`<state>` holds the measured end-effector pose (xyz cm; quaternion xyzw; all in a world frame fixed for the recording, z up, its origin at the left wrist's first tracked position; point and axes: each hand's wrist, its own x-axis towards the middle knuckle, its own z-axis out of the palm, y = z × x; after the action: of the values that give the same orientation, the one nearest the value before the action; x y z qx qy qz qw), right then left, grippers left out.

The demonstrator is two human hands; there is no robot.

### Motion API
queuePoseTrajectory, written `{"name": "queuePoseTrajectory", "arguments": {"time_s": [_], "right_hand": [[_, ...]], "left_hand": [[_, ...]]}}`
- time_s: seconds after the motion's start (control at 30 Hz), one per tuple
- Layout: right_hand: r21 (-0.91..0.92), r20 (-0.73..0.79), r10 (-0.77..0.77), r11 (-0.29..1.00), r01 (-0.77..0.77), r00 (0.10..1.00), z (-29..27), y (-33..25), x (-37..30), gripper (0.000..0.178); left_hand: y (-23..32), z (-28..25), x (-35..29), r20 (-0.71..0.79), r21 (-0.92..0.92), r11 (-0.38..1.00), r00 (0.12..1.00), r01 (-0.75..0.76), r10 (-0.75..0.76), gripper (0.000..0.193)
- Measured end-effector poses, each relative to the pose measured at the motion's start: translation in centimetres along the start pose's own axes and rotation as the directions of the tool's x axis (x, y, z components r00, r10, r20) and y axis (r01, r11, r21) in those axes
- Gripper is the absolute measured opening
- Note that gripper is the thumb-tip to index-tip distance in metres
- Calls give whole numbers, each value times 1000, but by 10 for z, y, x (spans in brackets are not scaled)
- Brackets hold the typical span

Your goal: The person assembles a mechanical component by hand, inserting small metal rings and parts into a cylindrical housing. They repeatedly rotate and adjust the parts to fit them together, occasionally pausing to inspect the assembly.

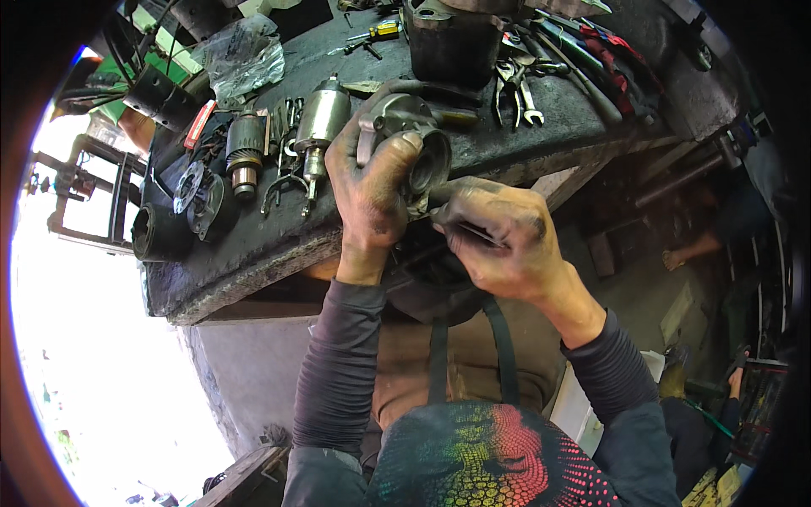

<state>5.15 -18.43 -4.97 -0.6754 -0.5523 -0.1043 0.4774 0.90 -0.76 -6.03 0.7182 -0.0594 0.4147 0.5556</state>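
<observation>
My left hand [369, 190] is wrapped round a grey cast-metal housing [395, 114] with a round opening, held above the front edge of the workbench. Closed in a pinch, my right hand [507, 237] meets the housing's lower rim; what its fingers hold is hidden. On the bench to the left of the housing lie a silver metal cylinder with a shaft [323, 114], a motor armature [245, 148] and a forked lever [284, 188]. Farther left are a round metal end plate [201, 198] and a dark hollow cylinder [159, 232].
Pliers [504, 89] and a wrench [530, 101] lie at the back right, beside a dark metal container [456, 46]. A yellow-handled screwdriver [382, 31] and a clear plastic bag [243, 57] are farther back. Another person's limb [694, 252] shows at right.
</observation>
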Motion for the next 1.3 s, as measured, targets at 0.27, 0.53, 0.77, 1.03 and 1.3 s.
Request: {"name": "queuePoseTrajectory", "arguments": {"time_s": [0.27,0.53,0.77,1.03,1.3], "right_hand": [[-44,31,82,996,-80,996,1,2,-2,17],[-45,-9,134,990,-134,991,4,4,2,19],[-8,55,111,994,-110,992,-2,3,5,17],[-17,12,5,1000,-4,1000,1,10,15,19],[-1,6,41,999,-41,999,4,5,8,21]], "left_hand": [[-2,-1,2,-7,-140,982,992,125,-128,48],[-3,-2,1,32,46,999,999,-10,8,44],[-7,-4,3,0,-31,999,999,34,-34,31],[-2,-2,2,-11,-258,945,978,198,-208,45],[-4,-3,2,-27,-65,996,998,53,-55,46]]}}
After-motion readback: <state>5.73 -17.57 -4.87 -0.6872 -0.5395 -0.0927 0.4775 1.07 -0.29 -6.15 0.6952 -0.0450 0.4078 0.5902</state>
